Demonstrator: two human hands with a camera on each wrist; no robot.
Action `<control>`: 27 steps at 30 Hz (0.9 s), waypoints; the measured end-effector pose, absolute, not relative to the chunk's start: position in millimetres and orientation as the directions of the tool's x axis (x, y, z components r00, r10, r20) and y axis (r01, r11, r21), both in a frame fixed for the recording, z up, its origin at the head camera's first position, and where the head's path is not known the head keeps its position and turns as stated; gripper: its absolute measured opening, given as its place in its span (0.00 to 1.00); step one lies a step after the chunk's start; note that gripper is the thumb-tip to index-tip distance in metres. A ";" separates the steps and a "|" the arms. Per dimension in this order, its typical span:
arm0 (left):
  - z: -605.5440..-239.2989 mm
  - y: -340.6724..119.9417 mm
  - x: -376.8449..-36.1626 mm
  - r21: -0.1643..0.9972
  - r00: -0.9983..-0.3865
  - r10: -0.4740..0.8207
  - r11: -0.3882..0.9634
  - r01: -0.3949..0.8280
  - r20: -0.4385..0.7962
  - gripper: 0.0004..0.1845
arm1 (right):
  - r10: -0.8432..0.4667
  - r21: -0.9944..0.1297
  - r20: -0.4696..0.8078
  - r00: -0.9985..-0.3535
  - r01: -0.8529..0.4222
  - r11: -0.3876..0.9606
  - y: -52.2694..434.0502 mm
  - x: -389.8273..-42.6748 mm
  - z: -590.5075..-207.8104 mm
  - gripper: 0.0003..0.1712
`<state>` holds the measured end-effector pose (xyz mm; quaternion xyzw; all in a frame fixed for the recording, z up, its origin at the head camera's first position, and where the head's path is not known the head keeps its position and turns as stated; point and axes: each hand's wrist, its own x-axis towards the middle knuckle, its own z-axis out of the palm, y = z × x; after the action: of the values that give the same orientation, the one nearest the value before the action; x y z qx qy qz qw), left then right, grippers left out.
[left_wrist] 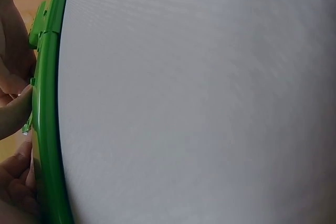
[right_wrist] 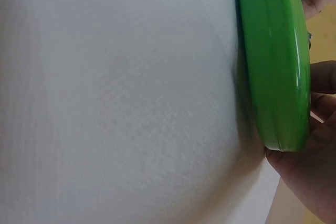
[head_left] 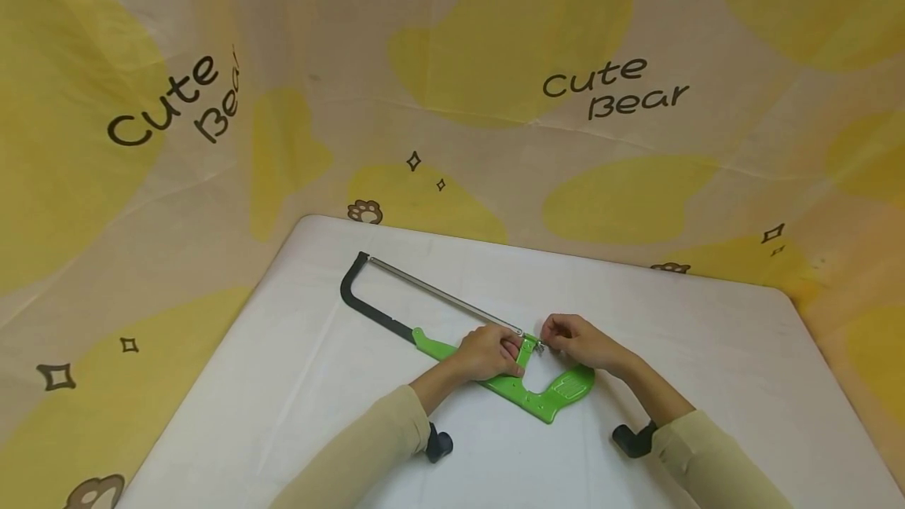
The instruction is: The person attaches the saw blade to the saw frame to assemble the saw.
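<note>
Left hand (head_left: 486, 353) fingers curled round saw (head_left: 433, 345), right hand (head_left: 578, 341) fingers bent at its nut (head_left: 540, 347), hold unclear — likely adjusting; turning wants steady bracing.

Dim, slightly blurred wrist views

"Cute Bear" cloth walls (head_left: 509, 144) around a white table (head_left: 283, 383) suggest a booth.
</note>
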<state>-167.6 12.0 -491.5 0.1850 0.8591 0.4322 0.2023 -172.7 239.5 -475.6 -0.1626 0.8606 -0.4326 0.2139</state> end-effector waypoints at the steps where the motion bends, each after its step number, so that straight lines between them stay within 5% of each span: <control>1: -491.4 12.2 -167.7 0.817 -0.850 0.493 0.559 0.144 -0.188 0.19 | -0.467 -0.815 -0.230 -0.854 -0.093 0.572 239.6 -172.7 -475.2 0.07; 10: -491.2 12.2 -167.9 0.816 -0.850 0.492 0.560 0.143 -0.188 0.20 | -0.461 -0.818 -0.247 -0.852 -0.072 0.571 238.6 -171.8 -470.9 0.17; 27: -491.8 12.7 -168.1 0.821 -0.847 0.493 0.556 0.130 -0.200 0.19 | -0.426 -0.773 -0.255 -0.868 -0.082 0.629 236.5 -171.3 -474.7 0.11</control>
<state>-168.1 12.7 -491.8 0.1818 0.8569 0.4348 0.2087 -171.3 236.5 -474.7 -0.1447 0.8772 -0.4055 0.2125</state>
